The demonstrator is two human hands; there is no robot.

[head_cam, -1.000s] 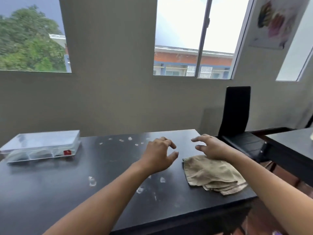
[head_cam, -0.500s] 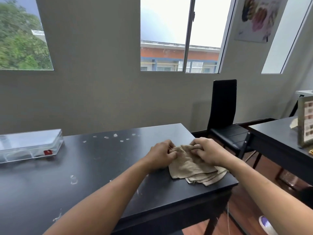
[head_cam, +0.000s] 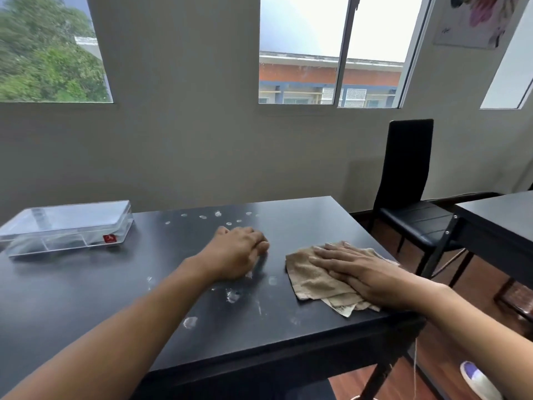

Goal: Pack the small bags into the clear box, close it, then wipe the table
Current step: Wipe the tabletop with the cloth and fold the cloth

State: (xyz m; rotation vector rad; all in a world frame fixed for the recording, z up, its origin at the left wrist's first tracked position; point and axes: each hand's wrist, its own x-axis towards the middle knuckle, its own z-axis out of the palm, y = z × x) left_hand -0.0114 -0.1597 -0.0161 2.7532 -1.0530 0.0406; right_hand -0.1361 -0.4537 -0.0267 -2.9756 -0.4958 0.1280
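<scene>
Wiping step in hand. Clear box (head_cam: 66, 226) lidded, far left on tabletop (head_cam: 86, 298). Right hand (head_cam: 360, 269) flat, fingers straight, pressing beige cloth (head_cam: 311, 280). Left hand (head_cam: 236, 252) rests beside it, fingers curled, apparently empty. Next, probably: sweep cloth leftward over white smudges (head_cam: 190, 322).

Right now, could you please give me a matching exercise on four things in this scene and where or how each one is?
Things:
1 clear box
2 cloth
3 left hand
4 chair

Places or states:
A pressed flat under the right hand
B fingers curled, resting on the table
C lid on, far left
D off the tabletop, by the wall

Pairs: 1-C, 2-A, 3-B, 4-D
</scene>
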